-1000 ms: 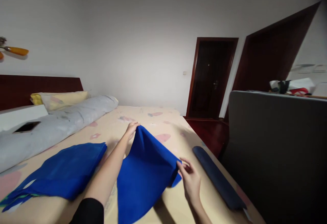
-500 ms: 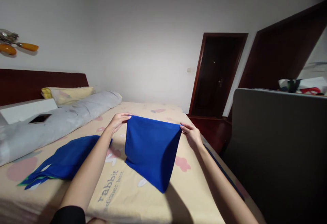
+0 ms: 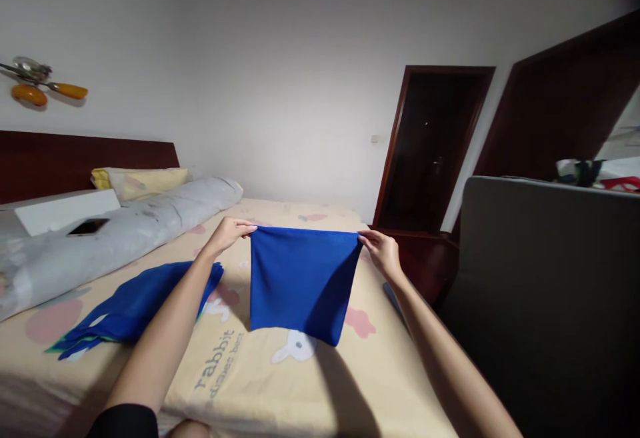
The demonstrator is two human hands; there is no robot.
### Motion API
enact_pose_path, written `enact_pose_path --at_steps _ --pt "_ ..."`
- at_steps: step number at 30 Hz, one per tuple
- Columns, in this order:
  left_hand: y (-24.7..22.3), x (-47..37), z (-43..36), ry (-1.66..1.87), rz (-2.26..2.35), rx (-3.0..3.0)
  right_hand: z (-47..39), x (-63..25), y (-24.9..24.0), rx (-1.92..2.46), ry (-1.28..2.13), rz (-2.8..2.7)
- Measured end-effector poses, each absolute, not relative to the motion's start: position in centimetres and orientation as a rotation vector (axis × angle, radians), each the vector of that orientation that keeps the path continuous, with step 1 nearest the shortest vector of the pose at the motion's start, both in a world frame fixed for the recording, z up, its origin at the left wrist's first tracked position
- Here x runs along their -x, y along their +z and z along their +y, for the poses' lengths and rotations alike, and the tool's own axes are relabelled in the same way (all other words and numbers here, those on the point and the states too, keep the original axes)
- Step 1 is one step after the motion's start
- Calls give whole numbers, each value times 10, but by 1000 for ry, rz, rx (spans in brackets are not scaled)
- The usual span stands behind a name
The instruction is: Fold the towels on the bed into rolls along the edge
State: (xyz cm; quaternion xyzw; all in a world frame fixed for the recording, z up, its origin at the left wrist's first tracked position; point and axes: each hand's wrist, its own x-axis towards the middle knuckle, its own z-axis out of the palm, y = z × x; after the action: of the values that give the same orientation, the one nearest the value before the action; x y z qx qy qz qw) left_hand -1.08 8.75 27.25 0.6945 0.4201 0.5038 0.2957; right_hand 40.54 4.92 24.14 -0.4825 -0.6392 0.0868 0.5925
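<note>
Blue cloth point(image 3: 300, 281) now hanging square and taut above the bed point(image 3: 350, 378), having levelled out; left hand point(image 3: 227, 233) and right hand point(image 3: 383, 251) each pinching a top corner.

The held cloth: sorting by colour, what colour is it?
Plain blue cloth, clearest in the head view.

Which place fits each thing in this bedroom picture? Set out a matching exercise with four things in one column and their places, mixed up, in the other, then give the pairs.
Things:
1. blue cloth
2. pile of blue cloths
3. phone
4. yellow pillow

Places:
A. at the headboard, behind the grey roll
B. held up by its top corners between the left hand and the right hand
C. flat on the bed sheet, left of the left arm
D. on top of the grey roll

Pairs: 1-B, 2-C, 3-D, 4-A
</note>
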Motion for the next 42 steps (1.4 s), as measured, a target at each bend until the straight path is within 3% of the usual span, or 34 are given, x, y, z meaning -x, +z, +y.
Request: enact_pose_path --at_steps 17,25,35,42 --pt "280 14 80 1319 1173 -1872 48 -413 265 1234 29 -1774" --pt "277 13 83 1365 1129 -1850 40 -416 273 1186 207 -1739" --pt "253 -13 112 1414 1089 -1457 78 -406 254 1067 671 -1368" --pt "257 -33 148 1508 1001 -1350 120 -398 252 935 678 -1182"
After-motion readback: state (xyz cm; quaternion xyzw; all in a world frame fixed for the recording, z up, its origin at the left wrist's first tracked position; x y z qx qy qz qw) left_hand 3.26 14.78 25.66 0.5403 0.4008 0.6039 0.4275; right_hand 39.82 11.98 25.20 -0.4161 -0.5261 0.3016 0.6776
